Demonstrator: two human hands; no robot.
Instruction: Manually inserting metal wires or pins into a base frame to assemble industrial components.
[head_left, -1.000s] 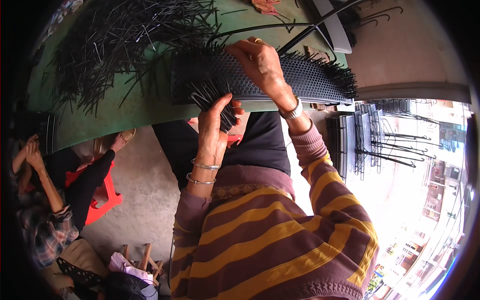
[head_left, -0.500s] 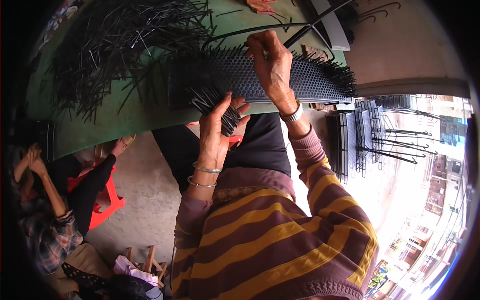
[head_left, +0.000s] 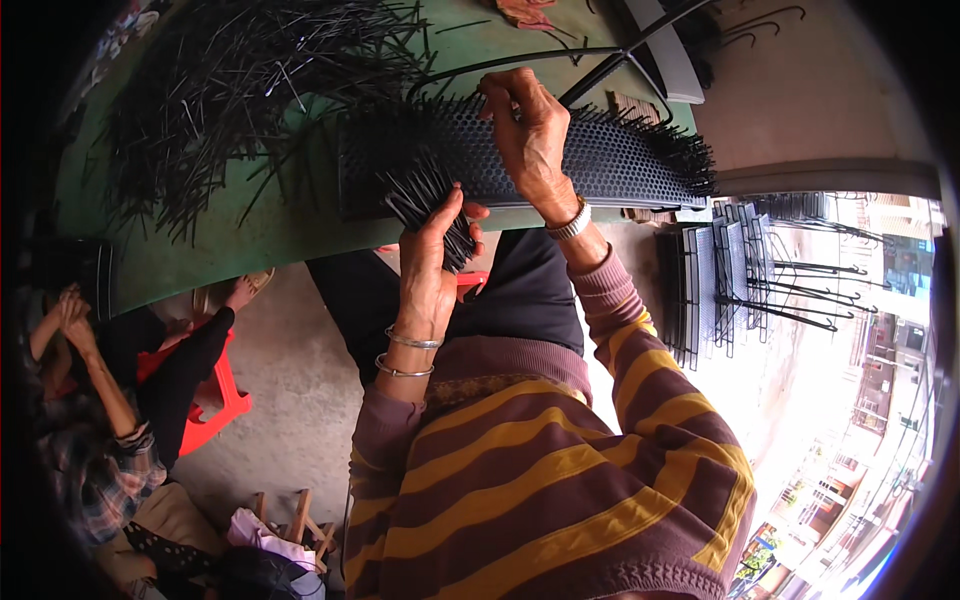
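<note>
A long black perforated metal panel (head_left: 625, 158) lies along the near edge of the green table, with thin black strips standing up in a row along its far edge and right end. My left hand (head_left: 428, 270) is closed around a bundle of thin black strips (head_left: 422, 192), held over the panel's near left part. Above the panel's far edge, my right hand (head_left: 532, 148) is pinched, thumb and fingers together. Its fingertips touch or nearly touch the row of strips; what they hold, if anything, is too small to make out.
A big heap of loose black strips (head_left: 250, 85) covers the left of the green table (head_left: 180, 270). Black bent rods (head_left: 590, 78) rise behind the panel. Stacked black mesh racks with hooked rods (head_left: 735, 285) stand at right. Another person (head_left: 100, 400) sits at left by a red stool (head_left: 222, 395).
My right hand has shifted left along the panel's far edge, still pinched. My left hand stays in place with the bundle, its fingers curled in more closely.
</note>
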